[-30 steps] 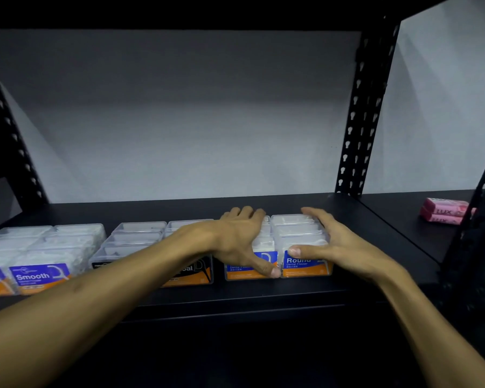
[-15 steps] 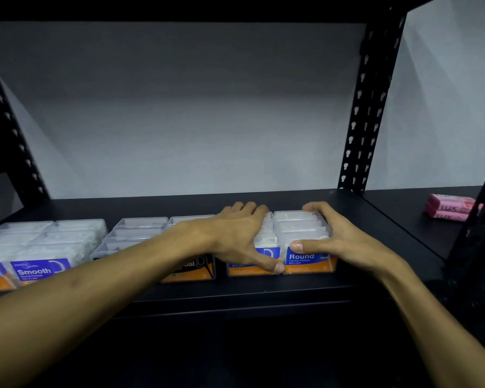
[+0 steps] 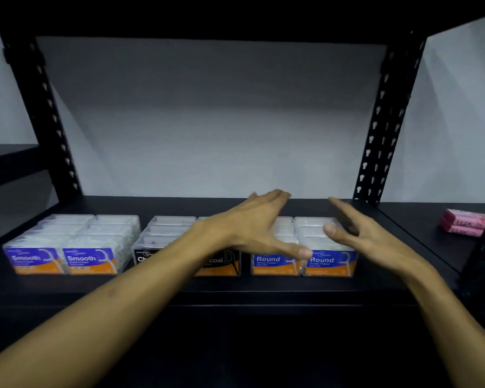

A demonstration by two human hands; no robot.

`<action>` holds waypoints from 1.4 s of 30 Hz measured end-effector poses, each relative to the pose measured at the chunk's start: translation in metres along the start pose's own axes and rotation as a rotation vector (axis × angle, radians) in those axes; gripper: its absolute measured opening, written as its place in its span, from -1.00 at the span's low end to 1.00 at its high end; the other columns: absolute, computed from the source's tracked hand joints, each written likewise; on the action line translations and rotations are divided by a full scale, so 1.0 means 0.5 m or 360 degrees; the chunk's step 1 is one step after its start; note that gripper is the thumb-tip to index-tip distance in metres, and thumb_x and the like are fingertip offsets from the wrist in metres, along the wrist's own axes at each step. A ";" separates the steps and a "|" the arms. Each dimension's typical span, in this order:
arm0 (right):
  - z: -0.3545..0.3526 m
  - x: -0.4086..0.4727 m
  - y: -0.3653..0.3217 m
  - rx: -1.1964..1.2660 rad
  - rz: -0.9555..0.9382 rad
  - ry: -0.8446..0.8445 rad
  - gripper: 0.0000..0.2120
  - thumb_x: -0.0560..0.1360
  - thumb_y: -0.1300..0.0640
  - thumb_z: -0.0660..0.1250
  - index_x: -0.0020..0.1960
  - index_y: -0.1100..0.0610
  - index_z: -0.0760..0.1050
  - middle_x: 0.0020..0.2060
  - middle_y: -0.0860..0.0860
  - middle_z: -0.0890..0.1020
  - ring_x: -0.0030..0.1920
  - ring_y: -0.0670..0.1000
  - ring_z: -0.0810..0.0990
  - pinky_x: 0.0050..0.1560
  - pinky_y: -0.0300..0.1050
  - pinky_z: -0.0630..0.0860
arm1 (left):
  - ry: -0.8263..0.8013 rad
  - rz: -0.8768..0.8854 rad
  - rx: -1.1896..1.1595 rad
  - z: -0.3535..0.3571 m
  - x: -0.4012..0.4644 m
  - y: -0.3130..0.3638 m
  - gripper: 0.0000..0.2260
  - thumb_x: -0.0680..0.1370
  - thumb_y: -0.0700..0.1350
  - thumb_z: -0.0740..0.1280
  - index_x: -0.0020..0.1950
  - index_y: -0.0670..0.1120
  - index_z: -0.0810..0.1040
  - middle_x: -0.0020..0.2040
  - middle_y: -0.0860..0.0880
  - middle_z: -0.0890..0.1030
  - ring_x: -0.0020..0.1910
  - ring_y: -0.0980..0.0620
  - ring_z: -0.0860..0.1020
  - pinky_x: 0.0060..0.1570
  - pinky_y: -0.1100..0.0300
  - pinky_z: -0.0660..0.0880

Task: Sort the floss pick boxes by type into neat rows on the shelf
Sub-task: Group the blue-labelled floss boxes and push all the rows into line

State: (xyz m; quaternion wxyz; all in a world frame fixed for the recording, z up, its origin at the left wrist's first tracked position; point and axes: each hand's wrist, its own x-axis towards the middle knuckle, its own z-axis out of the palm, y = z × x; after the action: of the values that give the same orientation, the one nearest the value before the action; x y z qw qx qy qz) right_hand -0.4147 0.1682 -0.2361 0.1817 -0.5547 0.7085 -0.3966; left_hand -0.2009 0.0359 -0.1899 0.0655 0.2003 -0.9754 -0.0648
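Observation:
Clear floss pick boxes stand in rows on the black shelf (image 3: 263, 287). Two rows of blue-labelled "Smooth" boxes (image 3: 90, 260) sit at the left. Black-labelled "Charcoal" boxes (image 3: 219, 264) fill the middle, partly hidden by my left forearm. Two rows of blue "Round" boxes (image 3: 329, 261) stand at the right. My left hand (image 3: 256, 225) hovers just above the Round rows with fingers straight and thumb spread. My right hand (image 3: 359, 233) is raised beside the right Round row, fingers extended, holding nothing.
A stack of pink Lux soap bars (image 3: 464, 222) lies on the adjoining shelf at the right. Black perforated uprights (image 3: 381, 119) frame the bay. A grey wall closes the back, and bare shelf runs behind the boxes.
Both hands have lifted off the Round boxes and spread open; before, they pressed on the boxes' tops and fronts. The view has pulled back, showing more of the Smooth rows.

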 end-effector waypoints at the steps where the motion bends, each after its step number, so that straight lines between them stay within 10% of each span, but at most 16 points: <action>1: -0.002 -0.004 -0.014 -0.0036 -0.0022 0.0066 0.10 0.14 -0.64 0.29 0.57 -0.25 0.13 0.56 -0.18 0.21 0.49 -0.10 0.23 0.49 0.02 0.25 | 0.0062 -0.0025 -0.0110 -0.015 -0.019 -0.008 0.03 0.37 0.47 0.31 0.63 -0.04 0.00 0.64 -0.01 0.06 0.59 -0.03 0.11 0.57 -0.06 0.07; 12: 0.038 -0.023 -0.075 -0.0118 -0.0194 0.0455 -0.23 0.39 -0.50 0.26 0.44 -0.05 0.42 0.39 -0.11 0.50 0.38 -0.12 0.45 0.40 -0.05 0.36 | 0.0742 -0.0329 -0.0496 -0.019 -0.267 -0.139 -0.40 0.49 0.41 0.20 0.44 0.15 0.41 0.42 0.19 0.46 0.39 0.17 0.41 0.40 0.08 0.37; 16: 0.051 -0.043 -0.045 0.0232 0.0000 0.0708 -0.35 0.48 -0.32 0.20 0.38 0.08 0.50 0.25 -0.01 0.60 0.05 -0.32 0.53 0.04 -0.37 0.42 | 0.0995 -0.0313 -0.0948 0.043 -0.233 -0.031 -0.59 0.59 0.20 0.28 0.43 0.18 0.41 0.40 0.23 0.45 0.35 0.22 0.41 0.40 0.12 0.37; 23: 0.071 -0.037 0.003 0.0674 0.0222 0.0647 -0.31 0.50 -0.39 0.18 0.42 0.06 0.44 0.03 -0.14 0.63 0.00 -0.20 0.62 0.12 -0.14 0.51 | 0.0839 -0.0339 -0.0653 0.099 -0.090 0.082 -0.54 0.68 0.09 0.13 0.53 -0.10 0.31 0.59 -0.06 0.20 0.59 -0.02 0.09 0.55 0.09 0.08; 27: 0.071 -0.019 0.007 0.0881 0.0264 0.0561 -0.62 0.59 -0.28 0.16 0.20 -0.04 0.50 -0.11 -0.12 0.67 -0.15 -0.17 0.71 -0.02 -0.16 0.55 | 0.0614 -0.0555 -0.0203 0.096 -0.002 0.047 -0.47 0.68 0.15 0.00 0.42 -0.22 0.40 0.43 -0.25 0.39 0.46 -0.22 0.27 0.46 -0.10 0.23; 32: 0.071 -0.001 0.009 0.0947 0.0361 0.0377 -0.35 0.53 -0.40 0.14 0.25 0.13 0.54 -0.04 0.15 0.75 -0.03 0.11 0.75 0.16 0.14 0.62 | 0.0161 -0.0667 0.0094 0.111 0.042 0.033 -0.31 0.64 0.27 -0.17 0.54 -0.19 0.25 0.52 -0.25 0.30 0.54 -0.24 0.18 0.54 -0.16 0.07; 42: 0.063 0.002 0.024 0.0890 0.0313 0.0260 -0.37 0.56 -0.37 0.08 0.26 0.12 0.54 -0.16 0.11 0.76 -0.11 0.06 0.76 0.08 0.04 0.65 | -0.0024 -0.0775 0.0120 0.106 0.073 0.042 -0.37 0.67 0.21 -0.13 0.57 -0.21 0.16 0.52 -0.29 0.25 0.51 -0.29 0.20 0.52 -0.17 0.12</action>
State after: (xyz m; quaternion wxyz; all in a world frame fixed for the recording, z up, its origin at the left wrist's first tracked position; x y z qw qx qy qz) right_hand -0.4007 0.1570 -0.2646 0.3072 -0.3782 0.6345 -0.6001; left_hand -0.2503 0.0459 -0.2348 0.0332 0.4312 -0.9006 -0.0436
